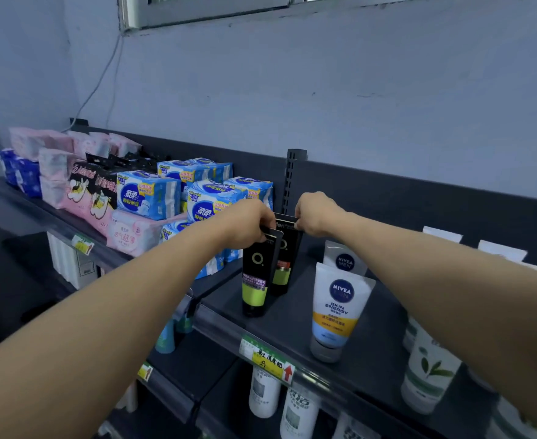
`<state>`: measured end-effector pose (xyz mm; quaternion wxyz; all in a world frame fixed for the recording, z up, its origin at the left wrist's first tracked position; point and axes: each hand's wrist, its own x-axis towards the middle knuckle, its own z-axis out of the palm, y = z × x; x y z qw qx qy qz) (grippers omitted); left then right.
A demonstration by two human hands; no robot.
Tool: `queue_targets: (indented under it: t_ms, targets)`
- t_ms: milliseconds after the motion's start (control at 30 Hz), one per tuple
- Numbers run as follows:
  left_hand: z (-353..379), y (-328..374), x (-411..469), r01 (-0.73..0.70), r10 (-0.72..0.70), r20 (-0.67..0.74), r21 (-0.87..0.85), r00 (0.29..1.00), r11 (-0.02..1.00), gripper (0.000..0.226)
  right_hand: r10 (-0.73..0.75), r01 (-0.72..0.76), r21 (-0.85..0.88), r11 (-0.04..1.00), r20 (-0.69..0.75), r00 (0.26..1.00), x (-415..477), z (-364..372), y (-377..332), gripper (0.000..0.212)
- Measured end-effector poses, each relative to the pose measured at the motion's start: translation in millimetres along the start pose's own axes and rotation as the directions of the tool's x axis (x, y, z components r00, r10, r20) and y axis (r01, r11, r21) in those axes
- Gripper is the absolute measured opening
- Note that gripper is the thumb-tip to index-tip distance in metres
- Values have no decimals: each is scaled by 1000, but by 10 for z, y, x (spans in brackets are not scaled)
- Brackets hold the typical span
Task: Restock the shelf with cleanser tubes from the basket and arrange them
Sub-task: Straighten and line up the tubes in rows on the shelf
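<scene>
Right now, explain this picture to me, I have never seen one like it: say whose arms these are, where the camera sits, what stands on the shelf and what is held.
There is no machine here: a person wears a camera on the head, so this one picture looks forward and down along their two arms. The left hand grips the top of the front black tube; the right hand pinches the top of the back black tube. Both stand cap-down on the dark shelf. To their right stand two white tubes, one behind the other. Further left lie blue and pink packs.
</scene>
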<state>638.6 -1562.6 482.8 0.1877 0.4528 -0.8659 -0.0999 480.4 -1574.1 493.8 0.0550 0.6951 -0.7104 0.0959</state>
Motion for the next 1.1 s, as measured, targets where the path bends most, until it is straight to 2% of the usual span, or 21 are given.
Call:
queue_targets:
  t_ms: [200, 333, 433, 500, 533, 633, 733, 900, 1100]
  targets:
    - [3, 16, 23, 13, -12, 13, -19, 1000, 1000, 18, -2, 1, 50, 999, 11, 1000, 34, -7, 31, 22]
    - [-14, 45, 0, 20, -23, 53, 55, 998, 998, 21, -14, 21, 97, 995, -70, 997, -31, -151, 85, 25]
    - [-86, 125, 9, -31, 43, -70, 164, 997, 986, 32, -15, 27, 116, 993, -101, 995, -143, -350, 176, 22]
    - [-116, 262, 8, -117, 140, -170, 139, 976, 983, 26, -12, 20, 88, 996, -85, 996, -245, -461, 256, 22]
    - [-109, 354, 1, -169, 181, -158, 88, 971, 982, 21, -6, 9, 62, 998, -58, 998, -302, -496, 294, 22]
    - [17, 653, -57, -261, 266, 60, -70, 962, 963, 19, 48, -45, -43, 998, 64, 997, -486, -511, 383, 27]
    - [214, 807, -60, -291, 290, 201, -28, 936, 956, 26, 71, -69, -45, 997, 53, 996, -632, -491, 451, 28]
    - [335, 793, -25, -308, 293, 183, 62, 939, 949, 13, 79, -79, 2, 997, 8, 997, -868, -530, 490, 22]
    - [321, 763, 1, -289, 265, 189, 110, 946, 951, 13, 129, -112, 131, 985, -125, 984, -1144, -666, 584, 15]
